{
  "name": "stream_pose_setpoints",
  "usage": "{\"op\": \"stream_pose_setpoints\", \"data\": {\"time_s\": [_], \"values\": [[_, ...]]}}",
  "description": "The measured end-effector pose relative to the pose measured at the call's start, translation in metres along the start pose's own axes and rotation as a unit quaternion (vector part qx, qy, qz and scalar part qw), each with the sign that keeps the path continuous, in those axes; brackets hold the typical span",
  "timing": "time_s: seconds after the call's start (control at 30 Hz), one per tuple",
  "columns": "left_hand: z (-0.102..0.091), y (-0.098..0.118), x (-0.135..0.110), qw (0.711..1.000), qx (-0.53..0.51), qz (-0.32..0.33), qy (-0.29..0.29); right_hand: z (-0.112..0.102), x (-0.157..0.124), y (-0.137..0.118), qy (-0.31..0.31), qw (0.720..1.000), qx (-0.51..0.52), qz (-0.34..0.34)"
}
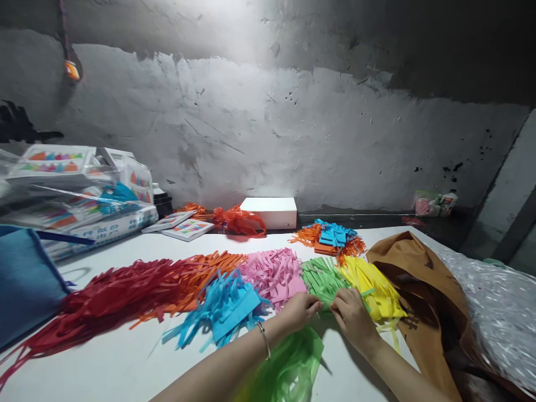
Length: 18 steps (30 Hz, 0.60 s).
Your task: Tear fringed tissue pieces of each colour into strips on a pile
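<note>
A pile of green fringed paper (322, 274) lies on the table in front of me. My left hand (302, 310), with a bracelet on its wrist, pinches at the pile's near edge. Close to its right, my right hand (352, 317) has its fingers closed on the same edge. What exactly sits between the fingertips is partly hidden. A translucent green sheet or bag (293, 363) spreads below my left forearm. Pink fringe (274, 273) borders the green on the left, yellow fringe (372, 287) on the right. Blue fringe (232, 310) lies left of my left hand.
Dark red fringe (125, 296) and orange fringe (209, 273) stretch leftward on the white table (138, 368). Wrapped printed boxes (79, 195) stand at left. A white box (270, 212) is at the back. Brown cloth (419, 290) and clear plastic (494, 307) cover the right.
</note>
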<state>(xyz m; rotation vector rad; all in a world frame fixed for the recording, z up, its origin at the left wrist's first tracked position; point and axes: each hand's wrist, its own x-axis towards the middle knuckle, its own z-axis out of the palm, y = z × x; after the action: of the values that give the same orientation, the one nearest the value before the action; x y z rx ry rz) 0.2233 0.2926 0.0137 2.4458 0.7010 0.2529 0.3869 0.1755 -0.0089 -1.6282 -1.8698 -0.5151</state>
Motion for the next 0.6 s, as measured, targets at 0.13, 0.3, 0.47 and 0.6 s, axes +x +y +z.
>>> {"op": "stream_pose_setpoints", "data": {"time_s": [0.13, 0.3, 0.47, 0.6], "values": [[0.005, 0.002, 0.006, 1.000, 0.005, -0.012, 0.015, -0.002, -0.004, 0.001, 0.017, 1.000, 0.020, -0.014], [0.006, 0.014, 0.008, 0.999, 0.032, -0.020, 0.025, -0.002, -0.004, 0.003, 0.027, 0.999, 0.032, -0.031], [-0.020, 0.020, 0.017, 0.999, 0.011, -0.018, 0.040, -0.012, -0.002, 0.000, 0.043, 0.998, 0.006, -0.038], [-0.060, 0.014, 0.025, 0.997, -0.044, -0.012, 0.064, -0.032, -0.005, -0.003, 0.057, 0.996, -0.009, -0.069]]}}
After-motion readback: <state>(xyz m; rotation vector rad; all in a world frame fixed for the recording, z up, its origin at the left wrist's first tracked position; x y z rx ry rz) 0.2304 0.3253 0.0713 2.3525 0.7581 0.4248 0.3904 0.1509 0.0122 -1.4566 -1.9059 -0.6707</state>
